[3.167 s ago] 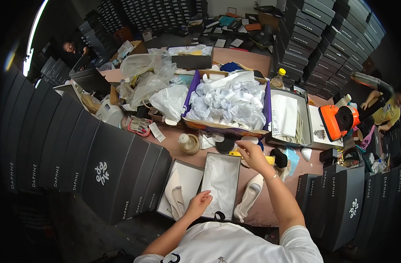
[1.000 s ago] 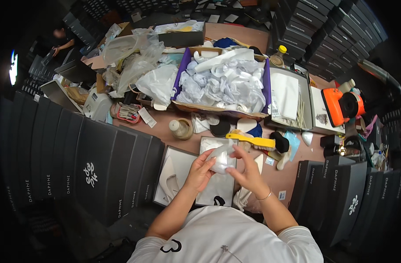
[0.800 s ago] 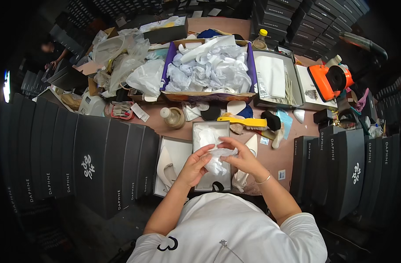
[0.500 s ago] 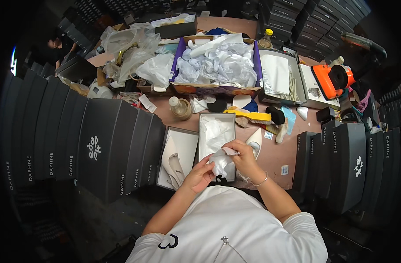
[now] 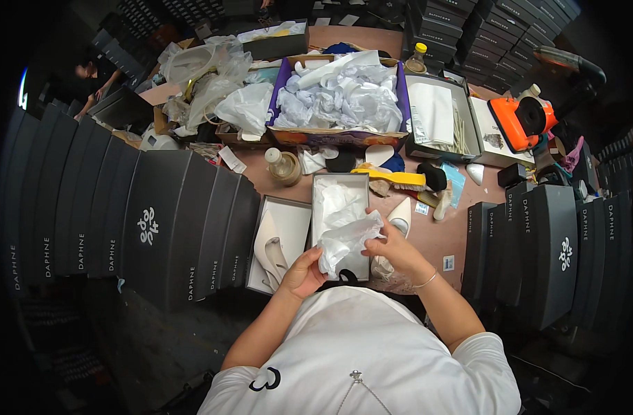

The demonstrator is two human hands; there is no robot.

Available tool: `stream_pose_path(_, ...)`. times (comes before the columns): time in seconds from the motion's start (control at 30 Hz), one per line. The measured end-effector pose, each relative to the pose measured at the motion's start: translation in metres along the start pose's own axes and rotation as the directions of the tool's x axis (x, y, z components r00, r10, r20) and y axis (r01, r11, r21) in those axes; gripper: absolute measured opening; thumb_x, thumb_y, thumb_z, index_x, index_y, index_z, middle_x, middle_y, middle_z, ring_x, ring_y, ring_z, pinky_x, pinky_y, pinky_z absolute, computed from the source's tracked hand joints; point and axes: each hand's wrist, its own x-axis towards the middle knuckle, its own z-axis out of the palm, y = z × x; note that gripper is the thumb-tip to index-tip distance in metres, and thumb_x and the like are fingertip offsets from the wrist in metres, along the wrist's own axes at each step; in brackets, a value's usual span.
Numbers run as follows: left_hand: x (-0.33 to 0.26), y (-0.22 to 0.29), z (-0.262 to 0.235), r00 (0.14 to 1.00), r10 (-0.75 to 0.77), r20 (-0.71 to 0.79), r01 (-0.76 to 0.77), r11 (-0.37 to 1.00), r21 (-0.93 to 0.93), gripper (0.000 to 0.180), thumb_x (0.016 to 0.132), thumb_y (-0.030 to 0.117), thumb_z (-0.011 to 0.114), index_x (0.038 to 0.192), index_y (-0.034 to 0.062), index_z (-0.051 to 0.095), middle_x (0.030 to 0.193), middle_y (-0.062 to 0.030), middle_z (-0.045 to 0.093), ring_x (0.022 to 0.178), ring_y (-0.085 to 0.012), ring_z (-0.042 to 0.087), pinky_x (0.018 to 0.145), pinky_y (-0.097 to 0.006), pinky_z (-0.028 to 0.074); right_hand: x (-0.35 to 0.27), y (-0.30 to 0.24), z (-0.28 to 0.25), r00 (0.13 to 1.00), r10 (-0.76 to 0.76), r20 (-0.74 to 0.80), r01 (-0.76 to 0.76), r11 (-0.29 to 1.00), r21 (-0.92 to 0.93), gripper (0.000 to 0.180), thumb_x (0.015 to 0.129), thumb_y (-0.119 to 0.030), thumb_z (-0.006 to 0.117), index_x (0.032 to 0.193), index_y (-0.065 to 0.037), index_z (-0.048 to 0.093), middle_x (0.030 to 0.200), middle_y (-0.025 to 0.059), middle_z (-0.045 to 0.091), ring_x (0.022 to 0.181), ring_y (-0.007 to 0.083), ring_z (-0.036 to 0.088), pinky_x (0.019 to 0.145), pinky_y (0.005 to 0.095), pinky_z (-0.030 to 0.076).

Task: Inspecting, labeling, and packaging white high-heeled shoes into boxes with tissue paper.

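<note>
While both hands, left hand (image 5: 304,268) & right hand (image 5: 391,246), grip tissue paper (image 5: 345,238), black boxes (image 5: 171,225) crowd left.

1. Left: stacked black boxes (image 5: 157,228) wall off the bench (image 5: 441,238).
2. Right: more black boxes (image 5: 538,256) block passage.
3. Far: brush (image 5: 389,178), bottle (image 5: 282,166), purple paper-filled box (image 5: 341,97) obstruct.
4. Free bench strip: right of the open shoebox (image 5: 341,225).

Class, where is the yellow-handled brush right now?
In the head view, the yellow-handled brush lies on the table just beyond the open grey shoebox, right of the small bottle.
</note>
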Motion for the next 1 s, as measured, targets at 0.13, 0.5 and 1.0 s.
stream_pose_path(0.13, 0.002, -0.003, 0.017, 0.999, 0.037, -0.013, -0.036, 0.997, 0.07, 0.04, 0.09, 0.02, 0.059, 0.126, 0.0055, 0.047, 0.118, -0.0052, 0.058, 0.107, -0.017, 0.058, 0.09, -0.035, 0.048, 0.002, 0.021, 0.031, 0.989, 0.149, 0.008, -0.14, 0.909, 0.392, 0.047, 0.088, -0.026, 0.065, 0.122, 0.0, 0.046, 0.11, 0.0108, 0.057, 0.092, 0.0175, 0.061, 0.076, 0.0309, 0.054)
stream_pose_path(0.5, 0.001, -0.001, 0.016, 0.98, 0.078, -0.184, -0.036, 0.974, 0.222, 0.038, 0.089, 0.013, 0.059, 0.125, 0.0075, 0.048, 0.115, -0.0051, 0.058, 0.107, -0.0176, 0.056, 0.092, -0.036, 0.047, -0.006, 0.019, 0.012, 0.997, 0.007, -0.076, -0.014, 0.996, -0.087, 0.017, 0.089, -0.013, 0.062, 0.096, 0.002, 0.065, 0.073, 0.0001, 0.059, 0.059, 0.0067, 0.053, 0.057, 0.0217, 0.046)
stream_pose_path(1.0, 0.003, -0.021, 0.035, 0.943, 0.319, -0.095, -0.271, 0.902, 0.335, 0.045, 0.093, 0.015, 0.058, 0.133, 0.0022, 0.041, 0.121, -0.0076, 0.055, 0.113, -0.0153, 0.052, 0.094, -0.029, 0.043, 0.002, 0.031, 0.04, 0.993, 0.114, -0.044, -0.086, 0.908, 0.409, 0.035, 0.082, -0.007, 0.07, 0.113, -0.002, 0.054, 0.097, 0.006, 0.061, 0.083, 0.0133, 0.06, 0.064, 0.0257, 0.056)
